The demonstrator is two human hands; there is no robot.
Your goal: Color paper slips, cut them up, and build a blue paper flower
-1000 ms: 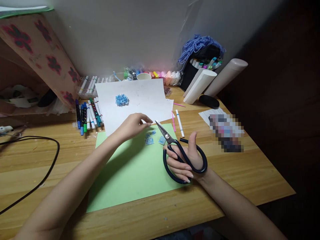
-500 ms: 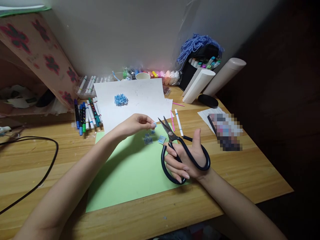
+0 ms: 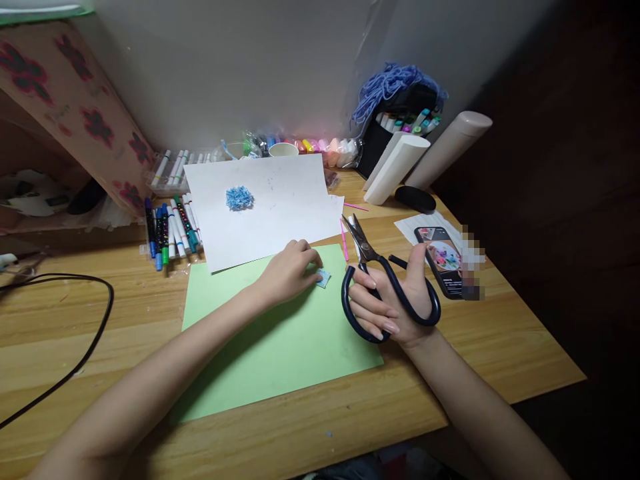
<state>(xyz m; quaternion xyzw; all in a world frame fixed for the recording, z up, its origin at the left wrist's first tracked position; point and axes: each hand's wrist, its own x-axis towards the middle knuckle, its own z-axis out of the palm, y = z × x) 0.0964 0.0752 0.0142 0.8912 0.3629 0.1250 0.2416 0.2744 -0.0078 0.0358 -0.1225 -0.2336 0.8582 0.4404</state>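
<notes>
Over the green sheet (image 3: 240, 360), my left hand (image 3: 290, 273) reaches down with its fingers curled and close together. Its fingertips are at the left edge of a small light-blue piece (image 3: 324, 278); what lies under or between the fingers is hidden. My right hand (image 3: 395, 300) holds black-handled scissors (image 3: 367, 250), fingers through one loop and the thumb raised by the other. The blades point up and away, slightly apart, with nothing visible between them. Behind, a pile of blue shreds (image 3: 239, 198) rests on white paper (image 3: 285, 227).
Markers (image 3: 170, 230) lie at the left, near a black cable (image 3: 110, 307). A phone (image 3: 443, 260) lies on the right. Behind stand a white roll (image 3: 400, 170), a bottle (image 3: 450, 150) and a marker holder (image 3: 377, 150) topped with blue yarn (image 3: 395, 90). Pink sticks (image 3: 344, 240) lie near the scissors.
My left hand has come down onto the green sheet, covering the small blue bits there. The scissors in my right hand have moved right and slightly up, away from the left hand.
</notes>
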